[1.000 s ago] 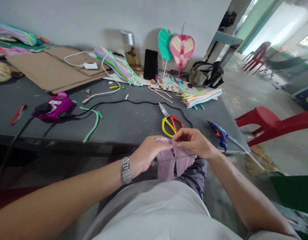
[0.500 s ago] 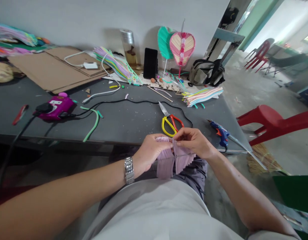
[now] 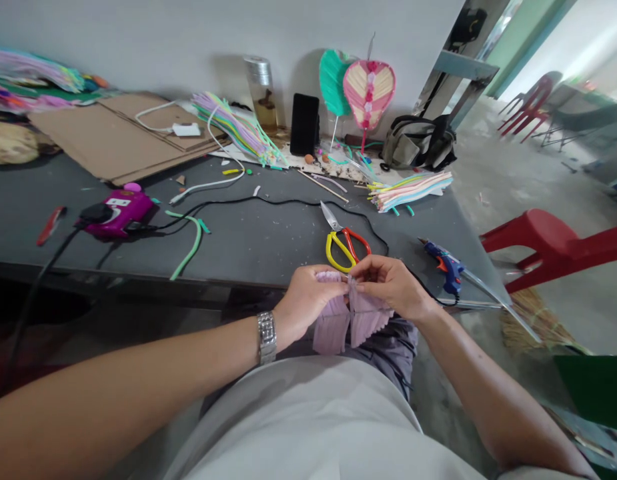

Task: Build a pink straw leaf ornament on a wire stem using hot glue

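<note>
Over my lap, both hands hold a pale purple pleated piece [image 3: 332, 328], made of narrow strips side by side. It has two halves with a narrow gap between them, and a thin line crosses each half. My left hand [image 3: 311, 299] is closed on the upper edge of the left half, its thumb pointing at the gap. My right hand [image 3: 385, 283] pinches the top of the right half by the gap, with fingertips close to the left thumb. What lies right between the fingertips is too small to make out. Just beyond the hands, scissors [image 3: 344, 245] with yellow and red handles lie on the table.
A blue glue gun [image 3: 447, 267] with a long stick lies at the table's right edge. A purple power socket [image 3: 121, 212] with black cords sits left. Behind are pipe-cleaner bundles [image 3: 411, 192], a phone [image 3: 304, 125], a jar [image 3: 262, 97], two fans [image 3: 369, 93] and cardboard [image 3: 88, 143].
The view has shifted slightly, so the table things appear a little farther right. Both hands keep their hold on the pleated piece, with the fingertips hardly moved.
</note>
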`<state>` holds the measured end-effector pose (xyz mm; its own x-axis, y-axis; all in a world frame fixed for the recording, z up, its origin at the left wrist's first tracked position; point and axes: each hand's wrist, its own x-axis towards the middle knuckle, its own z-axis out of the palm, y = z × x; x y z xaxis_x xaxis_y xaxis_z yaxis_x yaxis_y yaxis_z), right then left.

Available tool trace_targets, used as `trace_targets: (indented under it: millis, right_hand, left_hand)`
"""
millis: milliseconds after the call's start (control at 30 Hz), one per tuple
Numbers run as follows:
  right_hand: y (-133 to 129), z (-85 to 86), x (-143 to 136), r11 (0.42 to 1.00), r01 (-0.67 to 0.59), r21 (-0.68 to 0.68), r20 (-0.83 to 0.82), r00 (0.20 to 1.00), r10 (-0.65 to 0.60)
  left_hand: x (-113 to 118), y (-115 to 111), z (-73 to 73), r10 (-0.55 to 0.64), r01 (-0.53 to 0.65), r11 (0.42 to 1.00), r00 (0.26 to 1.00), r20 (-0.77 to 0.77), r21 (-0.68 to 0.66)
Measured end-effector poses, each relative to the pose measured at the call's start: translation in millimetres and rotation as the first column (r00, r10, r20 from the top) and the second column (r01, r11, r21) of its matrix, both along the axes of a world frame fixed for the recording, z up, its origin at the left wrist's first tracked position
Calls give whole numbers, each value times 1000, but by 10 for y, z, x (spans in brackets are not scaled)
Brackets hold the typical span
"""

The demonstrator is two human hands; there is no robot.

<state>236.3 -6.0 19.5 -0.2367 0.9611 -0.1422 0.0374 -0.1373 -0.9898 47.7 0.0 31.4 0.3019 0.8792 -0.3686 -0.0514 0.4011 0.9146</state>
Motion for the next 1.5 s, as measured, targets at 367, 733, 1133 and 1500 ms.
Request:
trace_targets:
  millis: [367, 733, 1133, 1500]
  right_hand:
    - [-10, 11, -4, 1000, -18, -1, -19, 1000, 18]
    - [-8, 23, 1, 1000, -12, 20, -43, 999, 13]
    - [-3, -21, 4, 999, 9, 33, -16, 1000, -9]
    - [-19, -14, 31, 999, 31, -31, -31, 999, -31]
  left_hand:
    - [8, -19, 1, 4, -4, 1000, 1000, 2, 1]
    - [10, 4, -5, -22, 22, 1000, 1000, -3, -6]
    - [27, 33, 1, -16, 19, 998, 999, -47, 58]
    - [38, 63, -1, -56, 58, 998, 994, -93, 24]
